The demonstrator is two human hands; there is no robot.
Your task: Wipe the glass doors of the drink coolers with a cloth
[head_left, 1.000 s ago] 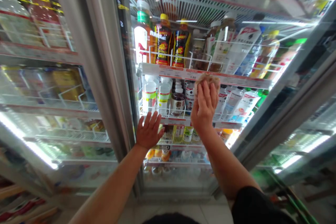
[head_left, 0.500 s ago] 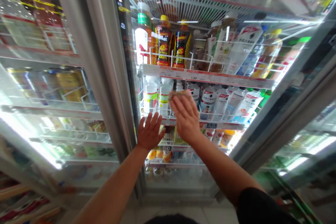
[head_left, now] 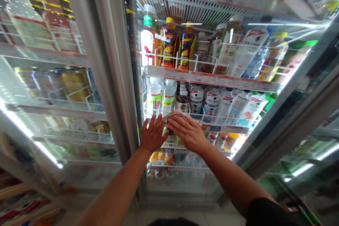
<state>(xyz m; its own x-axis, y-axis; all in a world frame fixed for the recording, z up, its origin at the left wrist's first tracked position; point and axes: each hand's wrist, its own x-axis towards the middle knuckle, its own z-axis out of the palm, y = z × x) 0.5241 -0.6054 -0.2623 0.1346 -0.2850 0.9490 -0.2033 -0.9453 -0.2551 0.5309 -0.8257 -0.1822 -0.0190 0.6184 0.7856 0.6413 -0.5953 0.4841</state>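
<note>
My left hand (head_left: 153, 136) lies flat with spread fingers against the glass door (head_left: 182, 185) of a drinks fridge. Right beside it, my right hand (head_left: 190, 133) presses a pinkish cloth (head_left: 178, 112) to the same glass, fingers stretched over it and pointing up to the left. Only the cloth's upper edge shows past the fingers; the rest is hidden under the hand. Behind the glass, just above my hands, stand a dark-capped row with a brown bottle (head_left: 182, 101) and clear bottles with yellow-green labels (head_left: 168, 98).
A metal door frame (head_left: 106, 60) runs down on the left, and another dark frame (head_left: 287, 88) slants along the right. Wire shelves hold more bottles, among them black-and-yellow ones (head_left: 168, 44). A price strip (head_left: 212, 77) edges the shelf above my hands. Neighbouring fridge doors flank both sides.
My right hand has slid the cloth down and to the left across the glass, its fingers turning toward my left hand. My left hand has stayed nearly in place.
</note>
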